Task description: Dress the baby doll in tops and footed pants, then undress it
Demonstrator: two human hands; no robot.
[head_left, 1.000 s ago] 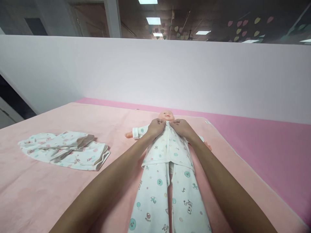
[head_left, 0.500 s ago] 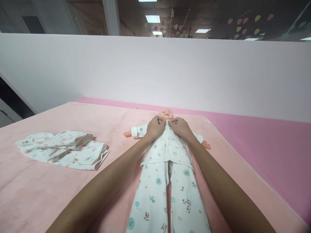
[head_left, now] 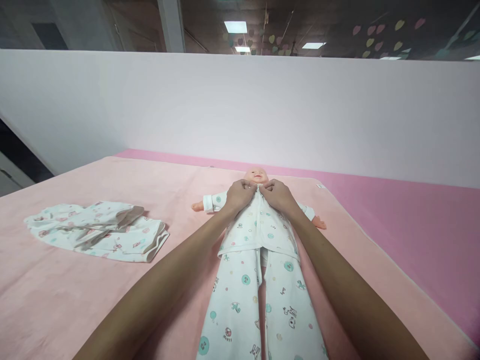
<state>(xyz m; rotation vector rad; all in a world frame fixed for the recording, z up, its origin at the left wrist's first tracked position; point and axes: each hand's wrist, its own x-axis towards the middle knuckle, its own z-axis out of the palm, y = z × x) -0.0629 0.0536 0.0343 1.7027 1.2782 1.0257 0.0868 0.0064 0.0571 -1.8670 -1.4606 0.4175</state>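
A baby doll lies on its back, head at the far end and arms stretched out sideways. It wears a white printed jacket and matching trousers that run towards me. At the neckline, my left hand pinches the jacket's edge at the left of the front opening. My right hand pinches the edge on the right, close beside it. Below the hands the jacket's front edges meet down the middle. The fingertips partly hide the collar and whatever fastener is there.
A crumpled white printed garment lies to the left on the pink blanket. Beyond the blanket is a darker pink surface, with a white partition standing behind it.
Both hands stay at the collar with almost no movement. The view has shifted very slightly.
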